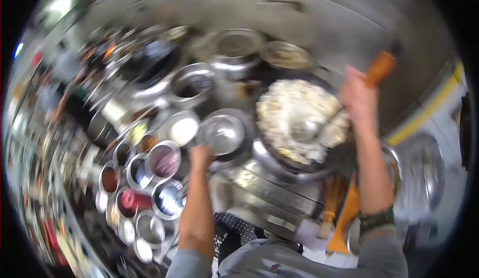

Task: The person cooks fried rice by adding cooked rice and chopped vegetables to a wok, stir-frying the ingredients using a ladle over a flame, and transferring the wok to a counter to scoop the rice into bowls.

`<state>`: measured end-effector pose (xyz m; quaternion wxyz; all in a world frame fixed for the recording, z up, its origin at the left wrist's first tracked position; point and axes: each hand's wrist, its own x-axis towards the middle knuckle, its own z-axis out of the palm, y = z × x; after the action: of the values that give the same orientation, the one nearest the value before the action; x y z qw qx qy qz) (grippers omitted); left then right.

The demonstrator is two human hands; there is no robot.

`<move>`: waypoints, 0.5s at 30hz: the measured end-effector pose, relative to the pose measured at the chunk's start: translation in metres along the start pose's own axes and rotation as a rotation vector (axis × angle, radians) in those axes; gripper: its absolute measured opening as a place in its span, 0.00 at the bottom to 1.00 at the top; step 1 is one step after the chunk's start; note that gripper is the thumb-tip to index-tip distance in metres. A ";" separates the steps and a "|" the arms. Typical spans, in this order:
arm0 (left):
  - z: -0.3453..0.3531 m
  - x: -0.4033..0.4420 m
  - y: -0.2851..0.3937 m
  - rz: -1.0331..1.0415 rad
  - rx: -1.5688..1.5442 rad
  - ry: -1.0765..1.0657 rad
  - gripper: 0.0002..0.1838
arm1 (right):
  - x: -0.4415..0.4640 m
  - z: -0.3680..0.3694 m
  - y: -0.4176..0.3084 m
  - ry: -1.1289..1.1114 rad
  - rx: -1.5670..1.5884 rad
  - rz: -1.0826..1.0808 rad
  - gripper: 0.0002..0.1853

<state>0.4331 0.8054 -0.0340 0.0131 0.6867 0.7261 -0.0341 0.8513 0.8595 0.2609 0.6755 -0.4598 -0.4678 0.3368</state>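
Observation:
My right hand [358,96] is closed round the shaft of a ladle [307,130] with an orange wooden handle end. The ladle's round metal bowl rests in white, crumbly food [279,111], perhaps rice, heaped in a large dark wok [287,165]. To the left, my left hand [201,157] is closed at the near rim of a shallow round metal bowl [222,132]. That bowl sits over a dark round opening or pan beside the wok. Motion blur hides the finger details.
Several small round containers [164,160] with sauces and seasonings crowd the left. Metal pots [234,43] stand behind. A brush [332,198] and an orange wooden-looking paddle [342,235] lie near the front right. Clear plastic [424,178] is at far right. Other people are at far left.

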 end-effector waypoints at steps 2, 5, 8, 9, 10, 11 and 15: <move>-0.029 -0.016 0.011 -0.109 -0.113 -0.025 0.19 | 0.018 -0.039 0.022 -0.156 0.099 0.007 0.14; -0.028 -0.031 0.004 -0.417 -0.919 0.161 0.13 | 0.087 -0.106 0.075 -0.309 0.159 -0.069 0.18; -0.150 -0.149 -0.033 -0.604 -1.881 0.495 0.08 | 0.060 -0.084 0.050 0.034 -0.289 -0.439 0.05; -0.159 -0.189 -0.063 -0.644 -1.863 0.584 0.08 | 0.058 -0.088 0.045 -0.079 0.199 -0.127 0.12; -0.172 -0.221 -0.085 -0.673 -1.850 0.656 0.07 | 0.090 -0.113 0.067 -0.085 0.113 -0.198 0.12; -0.151 -0.257 -0.126 -0.742 -1.655 0.723 0.07 | 0.081 -0.114 0.064 -0.107 0.135 -0.201 0.12; -0.161 -0.476 -0.220 -1.029 -1.536 1.179 0.08 | 0.024 -0.094 0.060 0.050 -0.336 -0.564 0.12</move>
<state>0.2453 0.3303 0.1651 0.0723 0.0188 0.6458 0.7599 0.9461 0.8733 0.1990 0.6681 -0.4252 -0.6090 0.0432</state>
